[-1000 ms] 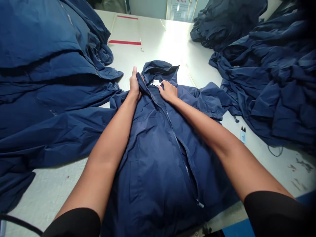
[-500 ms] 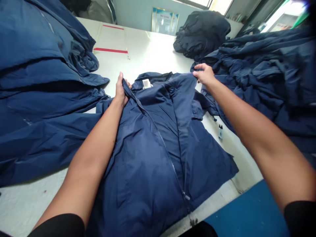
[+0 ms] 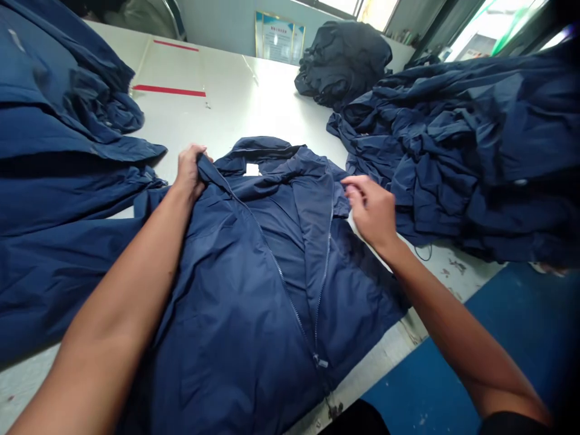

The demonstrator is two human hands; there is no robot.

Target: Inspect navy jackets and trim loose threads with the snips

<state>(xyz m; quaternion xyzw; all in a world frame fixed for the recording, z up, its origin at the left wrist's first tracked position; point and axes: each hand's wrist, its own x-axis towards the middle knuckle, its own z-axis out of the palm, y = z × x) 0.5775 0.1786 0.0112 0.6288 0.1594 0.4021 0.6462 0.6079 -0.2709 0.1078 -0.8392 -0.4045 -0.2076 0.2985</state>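
Pinching the top of the front edge with my left hand [image 3: 190,172] here, and that grip is clenched tight on the navy zip jacket [image 3: 254,302], right where the collar meets the open zip [image 3: 283,281]. The right hand [image 3: 371,211] isn't grasping anything as far as I can tell, with its fingers curled and hovering just above the other front panel. Tip: a firm pinch at the very top edge is working better than grabbing a handful, since the fabric is hanging straight from it instead of bunching up.

Just past the grip, the jacket is lying on its back on the desk [image 3: 226,103], unzipped, with one front flap folded inward and a few soft creases running across the shell. The collar [image 3: 258,148] and a white label [image 3: 252,170] are sitting just beyond the left hand, and the zip pull [image 3: 320,362] is resting well below both hands. Farther out, a rumpled pile of navy jackets [image 3: 462,157] is sitting to the right, and a bigger stack [image 3: 58,181] is pressing in on the left.
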